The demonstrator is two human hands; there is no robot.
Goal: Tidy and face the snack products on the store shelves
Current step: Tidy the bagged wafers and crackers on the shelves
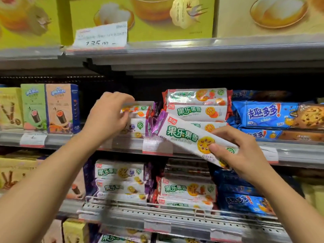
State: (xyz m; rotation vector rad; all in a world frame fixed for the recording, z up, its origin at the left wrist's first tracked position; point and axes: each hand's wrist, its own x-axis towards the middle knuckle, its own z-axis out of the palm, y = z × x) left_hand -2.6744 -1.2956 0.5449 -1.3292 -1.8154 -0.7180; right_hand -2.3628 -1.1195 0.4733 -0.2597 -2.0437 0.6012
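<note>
Biscuit pack held tilted at middle shelf front

Biscuit pack (191, 139), white with purple end and green lettering, sits in the right hand (240, 153), tilted, purple end up-left near the middle shelf (298, 151) front edge, other end low-right. Right fingers (214, 147) clamped on the pack's lower end, thumb on the face, other fingers over the top edge. Left hand (108, 116) reaches onto the same shelf, fingers curled and pinching the left end of the top pack of a short purple-ended stack (138, 120). Just right of that stack, a red-ended stack (196, 106) of the same brand, three packs visible, lying flat. Blue cookie packs (273, 116) at the shelf's right end, touching the red stack. Wafer roll boxes (49, 109) upright toward the left end, well apart from the left hand. Price tags (156, 144) clipped along the front edge. Lower shelf (175, 218) carries more purple, red and blue packs behind a wire rail. Top shelf has yellow boxes (157, 18) and a paper price card (101, 34).
</note>
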